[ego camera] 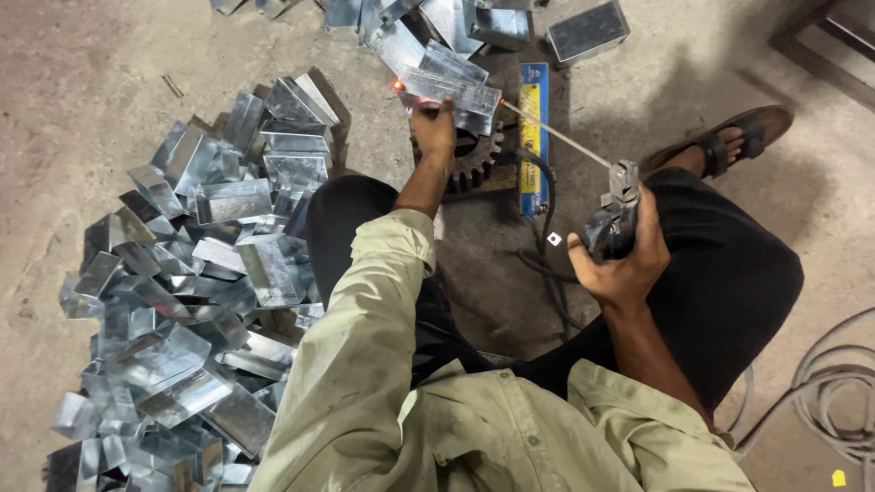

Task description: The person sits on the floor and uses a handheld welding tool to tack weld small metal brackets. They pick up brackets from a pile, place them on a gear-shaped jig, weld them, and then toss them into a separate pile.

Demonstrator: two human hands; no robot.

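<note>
My left hand (434, 126) presses down on a shiny galvanised metal box (451, 89) that rests on a dark toothed gear wheel (472, 159). A small red-hot spot (397, 87) glows at the box's left corner. My right hand (622, 260) grips a welding electrode holder (620, 205); its thin rod (556, 135) slants up-left toward the box. A black cable (545, 196) runs from the holder down across the floor.
A big heap of several folded metal boxes (182, 292) lies to my left, more boxes (474, 23) at the top. A blue and yellow electrode packet (533, 137) lies beside the gear. My sandalled foot (729, 146) is at right, coiled cables (834, 401) at lower right.
</note>
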